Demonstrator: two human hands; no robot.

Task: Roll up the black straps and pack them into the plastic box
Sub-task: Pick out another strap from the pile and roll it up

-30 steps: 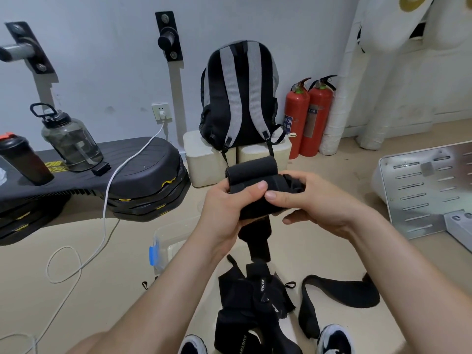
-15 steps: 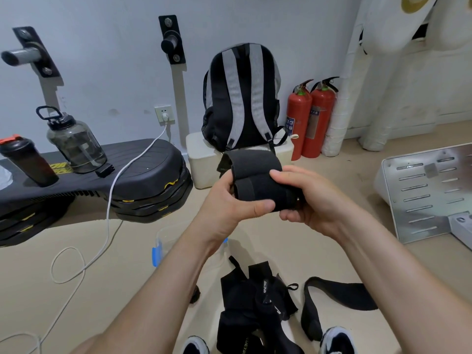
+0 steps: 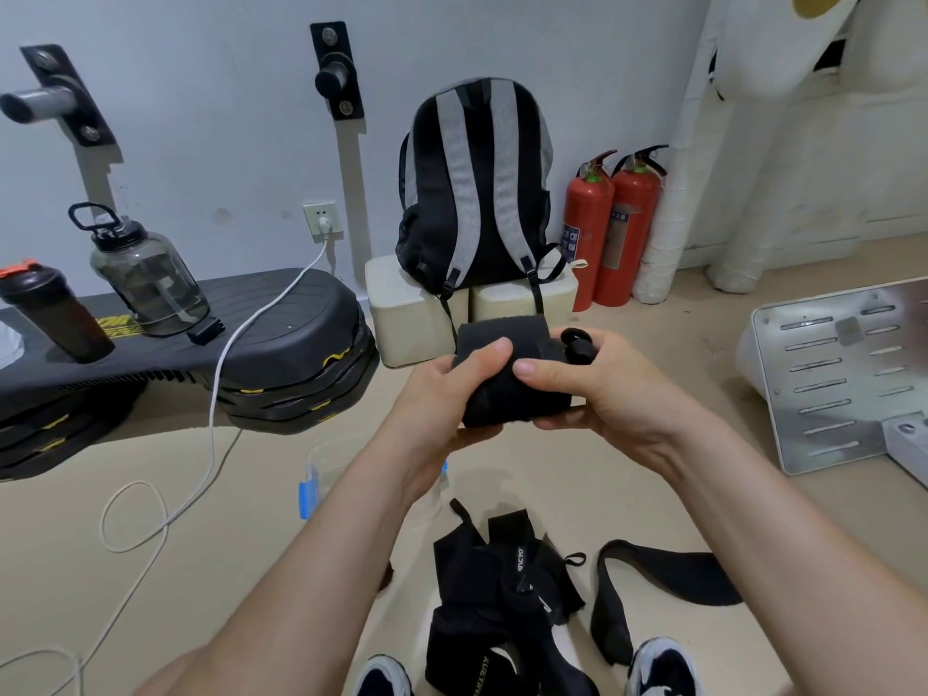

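A rolled black strap (image 3: 507,376) is held in front of me, above the floor, by both hands. My left hand (image 3: 442,394) grips its left end, thumb on top. My right hand (image 3: 602,389) grips the right end, thumb pressed on the roll, a black loop sticking up by the fingers. Below my left forearm lies the clear plastic box (image 3: 326,469) with blue latches, mostly hidden. A pile of loose black straps (image 3: 507,595) lies on the floor near my feet, and one curved black strap (image 3: 668,575) lies to its right.
A black bench (image 3: 201,334) at the left carries a water jug (image 3: 145,273) and a shaker bottle (image 3: 55,313). A white cable (image 3: 211,409) trails from a wall socket. A backpack (image 3: 477,193), two red extinguishers (image 3: 612,228) and a metal plate (image 3: 848,374) stand around.
The hanging tail of the strap has been wound in; the roll is now compact. Both hands have turned it, and a black loop now shows at the right end.
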